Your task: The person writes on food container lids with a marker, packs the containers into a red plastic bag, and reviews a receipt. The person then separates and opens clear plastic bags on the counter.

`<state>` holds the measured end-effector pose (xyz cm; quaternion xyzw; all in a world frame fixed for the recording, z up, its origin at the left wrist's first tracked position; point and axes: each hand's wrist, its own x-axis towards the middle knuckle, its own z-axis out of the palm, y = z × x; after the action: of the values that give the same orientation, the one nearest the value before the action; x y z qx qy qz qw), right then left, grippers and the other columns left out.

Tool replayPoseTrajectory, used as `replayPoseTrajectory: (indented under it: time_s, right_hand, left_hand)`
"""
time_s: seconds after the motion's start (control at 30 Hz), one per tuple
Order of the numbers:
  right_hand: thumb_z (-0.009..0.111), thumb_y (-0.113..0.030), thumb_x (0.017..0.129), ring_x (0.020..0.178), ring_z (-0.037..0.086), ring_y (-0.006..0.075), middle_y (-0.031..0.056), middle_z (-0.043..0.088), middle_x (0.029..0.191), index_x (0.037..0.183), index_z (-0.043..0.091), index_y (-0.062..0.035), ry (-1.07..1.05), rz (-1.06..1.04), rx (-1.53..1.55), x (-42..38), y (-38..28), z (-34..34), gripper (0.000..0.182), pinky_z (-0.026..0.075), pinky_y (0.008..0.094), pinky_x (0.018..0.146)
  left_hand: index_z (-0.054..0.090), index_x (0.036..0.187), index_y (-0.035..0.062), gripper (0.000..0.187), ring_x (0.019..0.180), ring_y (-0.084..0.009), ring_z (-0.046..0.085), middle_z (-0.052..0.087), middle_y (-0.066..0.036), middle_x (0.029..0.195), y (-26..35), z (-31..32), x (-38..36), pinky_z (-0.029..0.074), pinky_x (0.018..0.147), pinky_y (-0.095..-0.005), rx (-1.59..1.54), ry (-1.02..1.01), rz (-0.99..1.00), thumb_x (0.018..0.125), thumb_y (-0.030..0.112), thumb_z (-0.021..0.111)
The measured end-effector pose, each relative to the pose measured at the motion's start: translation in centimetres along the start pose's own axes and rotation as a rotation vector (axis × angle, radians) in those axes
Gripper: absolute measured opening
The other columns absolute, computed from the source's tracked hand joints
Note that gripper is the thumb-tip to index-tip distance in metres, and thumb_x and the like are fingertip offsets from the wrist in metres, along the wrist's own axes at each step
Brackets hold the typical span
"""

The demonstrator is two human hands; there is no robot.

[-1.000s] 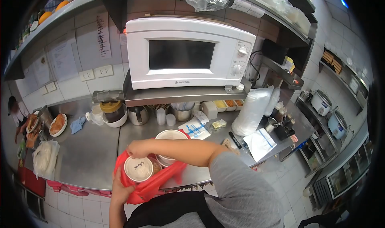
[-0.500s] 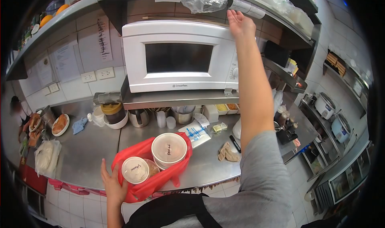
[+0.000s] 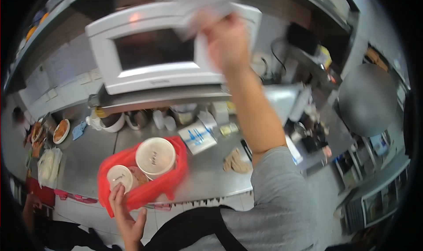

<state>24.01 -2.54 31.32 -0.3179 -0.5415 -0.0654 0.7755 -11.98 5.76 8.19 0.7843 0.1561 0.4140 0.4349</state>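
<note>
Handwriting on large lid (image 3: 155, 156), small lid (image 3: 119, 178); blue print on white packet (image 3: 197, 137); none legible.

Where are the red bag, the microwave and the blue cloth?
Red bag (image 3: 178, 168): head view, its right side.
Microwave (image 3: 102, 39): head view, front, left of the window.
Blue cloth (image 3: 79, 130): head view, its middle.

I get a moderately bright view, its light source out of sight; the person's right hand (image 3: 227, 41) smears with motion blur; the white microwave oven (image 3: 105, 52) looks soft, an orange glare spot on its upper front; the grey steel counter (image 3: 206, 178) shines dully; fisheye distortion bends the black-vignetted edges.
</note>
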Motion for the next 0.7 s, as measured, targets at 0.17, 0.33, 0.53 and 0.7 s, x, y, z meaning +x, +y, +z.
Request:
replayPoseTrajectory:
  time_s: [0.17, 0.33, 0.53, 0.7]
  right_hand:
    - [0.077, -0.011, 0.075, 0.072, 0.048, 0.0049, -0.0030, 0.050, 0.090, 0.089, 0.050, -0.0095, -0.528, 0.685, -0.063, -24.1, -3.5, 1.3, 0.031, 0.043, 0.0222, 0.061]
    - [0.068, -0.005, 0.082, 0.074, 0.063, 0.0125, 0.0051, 0.063, 0.083, 0.090, 0.052, -0.0077, 0.090, 1.199, 0.345, -36.7, -6.4, -3.9, 0.019, 0.052, 0.0251, 0.064]
    - [0.066, -0.008, 0.080, 0.072, 0.061, 0.0113, 0.0026, 0.064, 0.080, 0.086, 0.059, -0.0097, 0.606, 0.755, -0.434, -32.8, -15.9, -23.8, 0.010, 0.050, 0.0247, 0.061]
    - [0.064, -0.014, 0.084, 0.066, 0.059, 0.0079, 0.0025, 0.064, 0.079, 0.092, 0.065, -0.0051, 0.732, 0.561, -0.888, -26.5, -27.4, -40.3, 0.012, 0.048, 0.0214, 0.056]
  left_hand:
    - [0.016, 0.144, 0.0021, 0.116, 0.131, -0.0296, 0.035, 0.031, -0.015, 0.143, 1.0, 7.1, -2.4, 0.035, 0.104, -0.0448, -0.937, -0.241, -0.323, 0.059, 0.037, 0.086]
    - [0.041, 0.129, 0.0012, 0.049, 0.112, -0.0261, 0.054, 0.054, -0.016, 0.122, -0.3, 11.2, -4.7, 0.042, 0.097, -0.0426, -1.042, -0.047, -0.572, 0.085, 0.010, 0.062]
    - [0.047, 0.113, 0.0028, 0.027, 0.097, -0.0202, 0.059, 0.059, -0.011, 0.108, -2.0, 10.0, -11.2, 0.048, 0.086, -0.0387, -0.797, 0.069, -0.570, 0.089, 0.009, 0.059]
    - [0.049, 0.114, 0.0031, 0.027, 0.096, -0.0186, 0.059, 0.060, -0.010, 0.108, -2.8, 9.1, -15.9, 0.048, 0.085, -0.0359, -0.649, 0.196, -0.648, 0.091, 0.014, 0.058]
